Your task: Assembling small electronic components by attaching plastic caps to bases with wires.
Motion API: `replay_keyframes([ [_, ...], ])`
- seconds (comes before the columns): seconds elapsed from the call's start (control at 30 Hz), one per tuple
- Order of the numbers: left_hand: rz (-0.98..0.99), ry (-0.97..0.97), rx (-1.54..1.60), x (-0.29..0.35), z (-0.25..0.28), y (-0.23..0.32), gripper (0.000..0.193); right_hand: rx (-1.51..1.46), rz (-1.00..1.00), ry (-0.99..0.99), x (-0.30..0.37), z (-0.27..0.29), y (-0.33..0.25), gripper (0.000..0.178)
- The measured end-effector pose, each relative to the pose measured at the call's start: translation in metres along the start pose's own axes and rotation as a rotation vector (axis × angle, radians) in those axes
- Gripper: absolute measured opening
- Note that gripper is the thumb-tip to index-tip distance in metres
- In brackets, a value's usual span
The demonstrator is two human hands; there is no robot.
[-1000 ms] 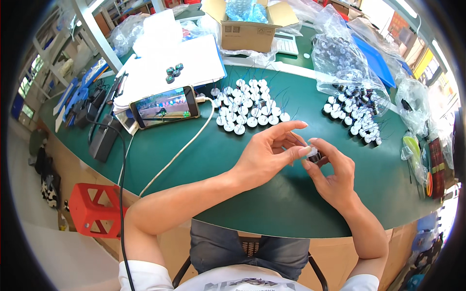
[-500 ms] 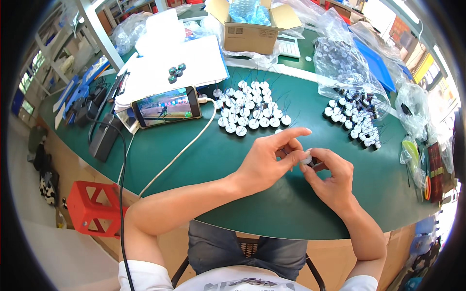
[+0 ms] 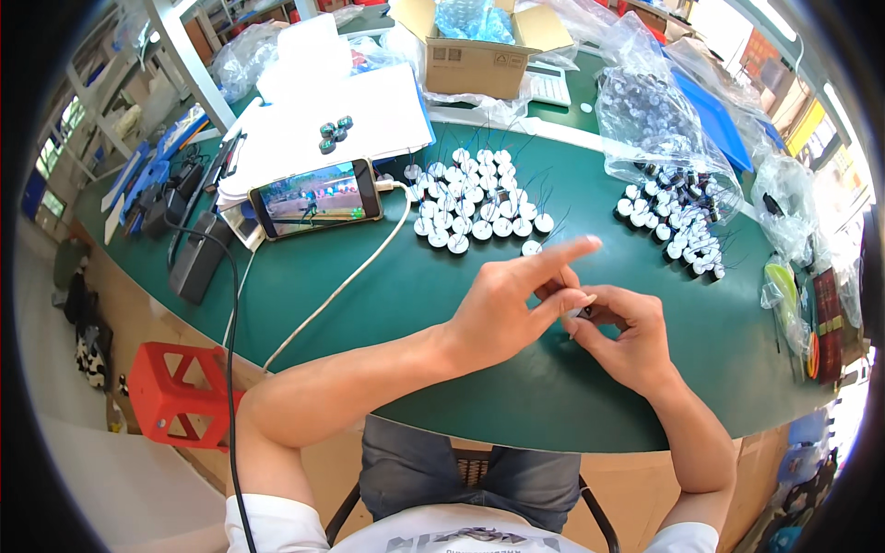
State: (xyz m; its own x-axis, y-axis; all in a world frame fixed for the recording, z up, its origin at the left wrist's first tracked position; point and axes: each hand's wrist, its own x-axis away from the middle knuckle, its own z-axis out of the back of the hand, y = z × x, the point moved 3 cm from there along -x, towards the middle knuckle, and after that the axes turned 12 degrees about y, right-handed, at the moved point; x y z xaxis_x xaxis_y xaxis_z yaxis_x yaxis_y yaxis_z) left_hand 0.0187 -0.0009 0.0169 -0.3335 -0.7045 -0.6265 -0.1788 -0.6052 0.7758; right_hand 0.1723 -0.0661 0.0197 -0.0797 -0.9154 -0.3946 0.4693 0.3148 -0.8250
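Over the table's near right, my two hands meet around one small round part (image 3: 580,313), pale on top with a dark side, mostly hidden by fingers. My right hand (image 3: 634,341) is closed, pinching it between thumb and index finger. My left hand (image 3: 505,300) is closed too, thumb and curled fingers pressed on the part, its index finger pointing out to the right. Just beyond my left hand stands a cluster of similar round parts (image 3: 481,229) with white tops, black sides and thin wires. One such part (image 3: 531,248) sits at its near edge.
A phone (image 3: 318,200) playing video leans by papers (image 3: 387,101), its white cable (image 3: 346,292) crossing the green table (image 3: 442,387). Another pile of wired parts (image 3: 678,221) spills from a clear bag (image 3: 650,111) at right. A cardboard box (image 3: 475,69) stands behind.
My hands have shifted slightly left, and the held part has turned and is more hidden. The left index finger reaches farther right and up, uncovering the near part of the cluster.
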Motion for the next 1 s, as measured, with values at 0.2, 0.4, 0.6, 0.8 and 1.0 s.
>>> replay_keyframes([
  [0.2, 0.297, 0.079, 0.286, -0.003, 0.008, -0.003, 0.093, -0.273, -0.135, 0.255, -0.003, 0.008, 0.003, 0.023],
  [0.4, 0.72, -0.077, 0.352, 0.005, -0.004, -0.012, 0.031, -0.283, -0.011, 0.319, -0.005, 0.012, 0.002, 0.028],
  [0.6, 0.614, -0.012, 0.31, 0.004, -0.001, -0.01, 0.025, -0.103, 0.087, 0.209, -0.003, 0.003, 0.0, 0.029],
  [0.8, 0.545, 0.014, 0.283, 0.003, -0.003, -0.006, 0.018, -0.087, 0.144, 0.21, -0.003, 0.003, -0.002, 0.031],
  [1.0, 0.423, 0.046, 0.247, 0.003, -0.001, -0.003, 0.014, -0.073, 0.175, 0.215, -0.003, 0.001, 0.001, 0.039],
])
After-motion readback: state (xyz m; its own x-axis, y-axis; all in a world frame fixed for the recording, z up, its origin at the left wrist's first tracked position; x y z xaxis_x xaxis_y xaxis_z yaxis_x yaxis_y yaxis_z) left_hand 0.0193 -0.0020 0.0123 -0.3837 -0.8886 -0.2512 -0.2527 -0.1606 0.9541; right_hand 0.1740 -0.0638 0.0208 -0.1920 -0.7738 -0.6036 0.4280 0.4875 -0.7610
